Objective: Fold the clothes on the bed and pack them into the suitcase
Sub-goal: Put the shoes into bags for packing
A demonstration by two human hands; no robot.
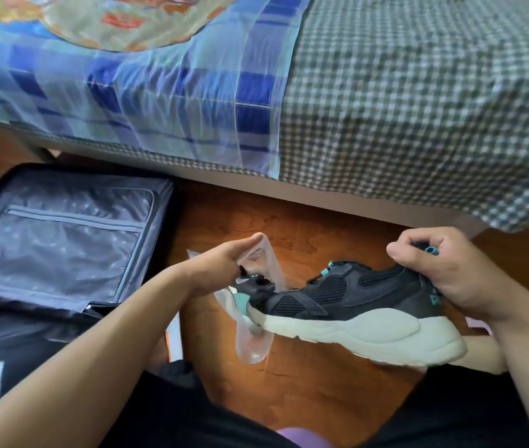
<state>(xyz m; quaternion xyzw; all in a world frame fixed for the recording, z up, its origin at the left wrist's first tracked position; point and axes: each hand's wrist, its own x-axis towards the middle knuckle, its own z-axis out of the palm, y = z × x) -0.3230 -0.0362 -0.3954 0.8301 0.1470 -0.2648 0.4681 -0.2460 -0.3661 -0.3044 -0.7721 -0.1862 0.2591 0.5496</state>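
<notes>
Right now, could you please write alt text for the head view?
A person's right hand grips the heel of a black sneaker with white sole while the left hand pulls a clear plastic bag over its toe. An open dark suitcase lies on the floor left, beside a checked-sheet bed.

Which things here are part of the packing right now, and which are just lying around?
In use:
black sneaker, held at the heel by the right hand
clear plastic bag, held by the left hand
open suitcase

Lying about:
blue plaid blanket
checked bedsheet
wooden floor
</notes>
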